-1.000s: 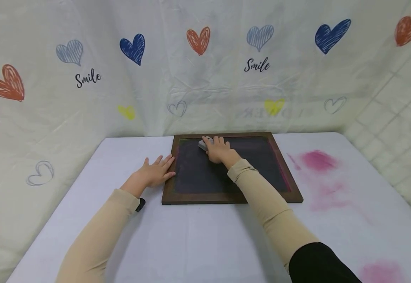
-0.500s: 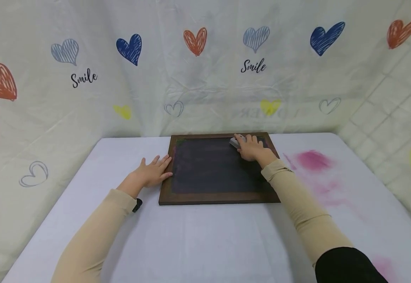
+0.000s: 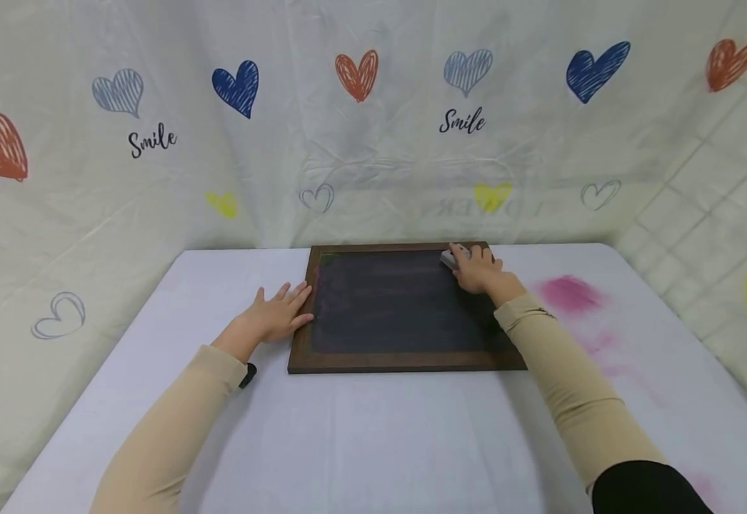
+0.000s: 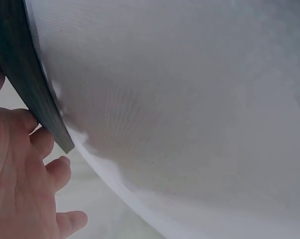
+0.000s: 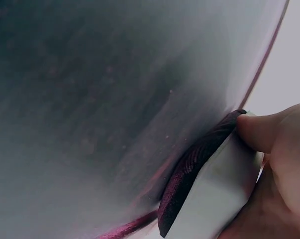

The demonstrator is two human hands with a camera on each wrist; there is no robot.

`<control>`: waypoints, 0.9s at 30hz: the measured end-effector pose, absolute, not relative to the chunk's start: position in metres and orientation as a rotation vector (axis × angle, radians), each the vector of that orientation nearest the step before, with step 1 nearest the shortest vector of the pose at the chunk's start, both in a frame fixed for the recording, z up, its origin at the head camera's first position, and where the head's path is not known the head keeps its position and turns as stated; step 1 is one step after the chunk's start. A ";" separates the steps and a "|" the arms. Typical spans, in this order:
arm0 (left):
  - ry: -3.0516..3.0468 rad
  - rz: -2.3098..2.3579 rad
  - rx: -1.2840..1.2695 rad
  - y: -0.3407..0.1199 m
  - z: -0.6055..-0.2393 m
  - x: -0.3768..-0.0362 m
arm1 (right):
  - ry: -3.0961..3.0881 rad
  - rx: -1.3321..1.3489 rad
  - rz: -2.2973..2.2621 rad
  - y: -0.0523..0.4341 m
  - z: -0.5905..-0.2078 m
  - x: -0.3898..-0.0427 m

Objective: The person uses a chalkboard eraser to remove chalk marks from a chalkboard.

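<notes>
A dark chalkboard [image 3: 393, 303] in a brown wooden frame lies flat on the white table [image 3: 361, 435]. My right hand [image 3: 478, 270] grips a grey eraser [image 3: 450, 258] and presses it on the board's far right corner. In the right wrist view the eraser [image 5: 209, 194] shows a pink-stained felt face against the board [image 5: 90, 99], with my fingers [image 5: 261, 132] curled round its body. My left hand [image 3: 277, 314] lies flat with fingers spread on the table, fingertips against the frame's left edge. The left wrist view shows those fingers [image 4: 40, 144] beside the frame [image 4: 25, 74].
Pink chalk smudges [image 3: 569, 293] mark the tablecloth right of the board, and another smudge [image 3: 698, 484] sits near the front right. A white cloth backdrop printed with hearts [image 3: 357, 75] and the word Smile hangs behind and beside the table.
My right hand slid the eraser rightward along the board's far edge, from the left part to the right corner. The left hand stayed by the frame.
</notes>
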State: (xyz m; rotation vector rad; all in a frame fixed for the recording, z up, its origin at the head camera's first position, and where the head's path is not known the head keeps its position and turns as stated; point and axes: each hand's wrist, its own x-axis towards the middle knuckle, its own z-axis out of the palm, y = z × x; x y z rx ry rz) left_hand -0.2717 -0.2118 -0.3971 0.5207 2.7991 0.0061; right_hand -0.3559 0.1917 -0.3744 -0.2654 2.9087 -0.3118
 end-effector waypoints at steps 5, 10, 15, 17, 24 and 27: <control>2.811 -0.024 0.520 -0.213 -0.400 -0.272 | 2.886 -0.288 -0.301 0.181 -0.373 -0.357; 2.826 -0.032 0.522 -0.212 -0.399 -0.273 | 2.872 -0.349 -0.301 0.160 -0.377 -0.361; 2.826 -0.042 0.522 -0.211 -0.397 -0.273 | 2.850 -0.417 -0.290 0.137 -0.378 -0.358; 2.826 -0.042 0.522 -0.211 -0.396 -0.272 | 2.843 -0.448 -0.267 0.126 -0.377 -0.355; 2.809 -0.032 0.517 -0.209 -0.395 -0.270 | 2.791 -0.670 -0.090 0.075 -0.380 -0.334; 2.804 -0.040 0.511 -0.209 -0.396 -0.271 | 2.745 -0.817 -0.023 0.056 -0.381 -0.319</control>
